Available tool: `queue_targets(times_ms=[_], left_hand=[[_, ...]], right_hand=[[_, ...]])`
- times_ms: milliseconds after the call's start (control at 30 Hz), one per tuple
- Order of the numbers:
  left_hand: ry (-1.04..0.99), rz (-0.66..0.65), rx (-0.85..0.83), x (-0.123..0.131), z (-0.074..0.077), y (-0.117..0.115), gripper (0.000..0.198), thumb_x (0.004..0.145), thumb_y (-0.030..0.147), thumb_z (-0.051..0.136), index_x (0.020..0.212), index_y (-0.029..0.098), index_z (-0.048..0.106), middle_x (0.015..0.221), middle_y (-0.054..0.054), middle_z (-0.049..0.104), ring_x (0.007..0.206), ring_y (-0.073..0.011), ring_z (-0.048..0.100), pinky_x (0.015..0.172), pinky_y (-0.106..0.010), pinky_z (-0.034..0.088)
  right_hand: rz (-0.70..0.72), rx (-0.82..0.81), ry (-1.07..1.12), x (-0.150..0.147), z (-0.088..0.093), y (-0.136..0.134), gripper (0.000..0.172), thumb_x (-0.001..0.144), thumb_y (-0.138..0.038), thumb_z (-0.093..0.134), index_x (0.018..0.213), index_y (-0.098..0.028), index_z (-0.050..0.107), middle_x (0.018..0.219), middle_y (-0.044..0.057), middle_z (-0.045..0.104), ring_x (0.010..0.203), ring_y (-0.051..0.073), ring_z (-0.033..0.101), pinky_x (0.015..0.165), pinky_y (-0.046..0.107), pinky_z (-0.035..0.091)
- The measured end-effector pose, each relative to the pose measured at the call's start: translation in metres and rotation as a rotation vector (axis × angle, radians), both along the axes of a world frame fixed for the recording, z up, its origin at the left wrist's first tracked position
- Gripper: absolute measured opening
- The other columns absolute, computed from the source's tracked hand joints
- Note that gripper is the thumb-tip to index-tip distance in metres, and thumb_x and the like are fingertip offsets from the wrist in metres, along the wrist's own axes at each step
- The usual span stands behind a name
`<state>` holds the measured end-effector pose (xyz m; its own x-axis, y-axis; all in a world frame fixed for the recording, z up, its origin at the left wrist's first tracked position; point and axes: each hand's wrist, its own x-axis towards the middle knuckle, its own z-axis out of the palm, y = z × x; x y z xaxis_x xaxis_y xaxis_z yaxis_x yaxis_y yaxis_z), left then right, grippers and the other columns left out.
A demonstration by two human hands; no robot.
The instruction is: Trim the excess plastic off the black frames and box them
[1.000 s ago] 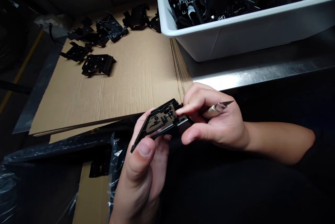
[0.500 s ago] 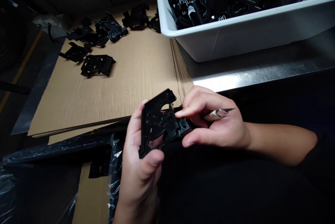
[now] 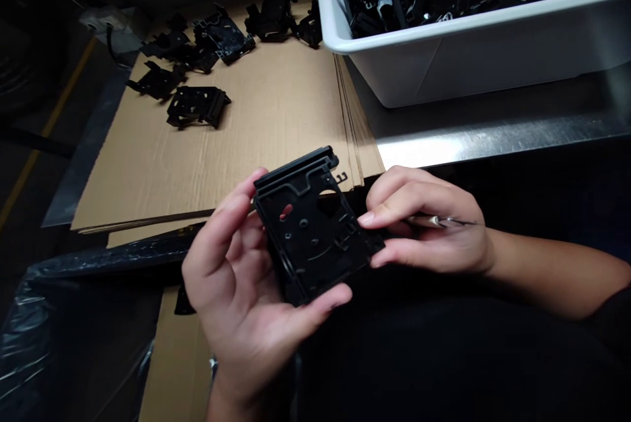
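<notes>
The fingers of the left hand (image 3: 231, 271) are apart and cradle a black moulded plastic part (image 3: 310, 231) above the lap. The right hand's (image 3: 428, 225) fingers pinch its edge and hold a craft knife (image 3: 438, 221). Behind is a cardboard sheet (image 3: 276, 146), and a white plastic tub (image 3: 468, 60) is beside it.

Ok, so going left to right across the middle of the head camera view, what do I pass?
Yellow painted floor stripe, flat brown corrugated cardboard sheet, bare left hand, black moulded plastic plate, bare right hand, bare right forearm.
</notes>
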<state>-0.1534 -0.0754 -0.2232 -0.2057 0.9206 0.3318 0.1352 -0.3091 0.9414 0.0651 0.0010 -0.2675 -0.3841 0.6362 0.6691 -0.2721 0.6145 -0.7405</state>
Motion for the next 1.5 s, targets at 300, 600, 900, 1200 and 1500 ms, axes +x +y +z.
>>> queue_targets(times_ms=[300, 600, 900, 1200, 1500], left_hand=[[0.229, 0.11, 0.045, -0.007, -0.003, 0.001, 0.064, 0.059, 0.07, 0.101, 0.113, 0.043, 0.082, 0.139, -0.001, 0.069, 0.165, -0.0468, 0.037, 0.133, -0.067, 0.044], [0.132, 0.09, -0.029, -0.004, -0.002, -0.005, 0.05, 0.061, 0.061, 0.104, 0.106, 0.051, 0.083, 0.146, 0.009, 0.068, 0.173, -0.0443, 0.02, 0.139, -0.069, 0.033], [0.071, 0.103, -0.126, 0.003, 0.005, -0.01, 0.094, 0.074, 0.036, 0.101, 0.154, 0.064, 0.059, 0.175, 0.024, 0.042, 0.172, -0.0389, 0.027, 0.134, -0.051, 0.048], [0.064, 0.2, -0.179, 0.009, 0.008, -0.011, 0.099, 0.071, 0.044, 0.102, 0.155, 0.067, 0.055, 0.177, 0.028, 0.036, 0.169, -0.0403, 0.036, 0.128, -0.049, 0.055], [0.252, 0.065, 0.072, -0.009, -0.006, -0.004, 0.116, 0.07, 0.028, 0.103, 0.168, 0.052, 0.046, 0.18, 0.013, 0.036, 0.176, -0.0342, 0.007, 0.119, -0.041, 0.063]], right_hand=[[-0.04, -0.043, 0.046, -0.005, 0.0, 0.0, 0.035, 0.087, -0.027, 0.097, 0.115, -0.015, 0.082, 0.093, 0.004, 0.072, 0.074, 0.01, 0.062, 0.061, 0.021, 0.052], [-0.035, -0.057, 0.063, -0.008, 0.001, 0.001, 0.036, 0.086, -0.03, 0.097, 0.115, -0.014, 0.081, 0.089, 0.001, 0.069, 0.067, 0.007, 0.056, 0.063, 0.021, 0.053], [-0.09, -0.019, 0.045, -0.015, 0.011, 0.009, 0.034, 0.085, -0.03, 0.097, 0.11, -0.013, 0.08, 0.099, 0.003, 0.076, 0.07, 0.006, 0.057, 0.062, 0.021, 0.053], [-0.065, 0.04, 0.041, -0.017, 0.018, 0.015, 0.03, 0.088, -0.025, 0.095, 0.108, -0.009, 0.08, 0.095, 0.003, 0.073, 0.081, 0.009, 0.065, 0.062, 0.02, 0.05], [-0.078, 0.053, 0.046, -0.018, 0.018, 0.015, 0.03, 0.086, -0.021, 0.096, 0.108, -0.009, 0.079, 0.097, 0.003, 0.073, 0.088, 0.01, 0.069, 0.067, 0.02, 0.054]])
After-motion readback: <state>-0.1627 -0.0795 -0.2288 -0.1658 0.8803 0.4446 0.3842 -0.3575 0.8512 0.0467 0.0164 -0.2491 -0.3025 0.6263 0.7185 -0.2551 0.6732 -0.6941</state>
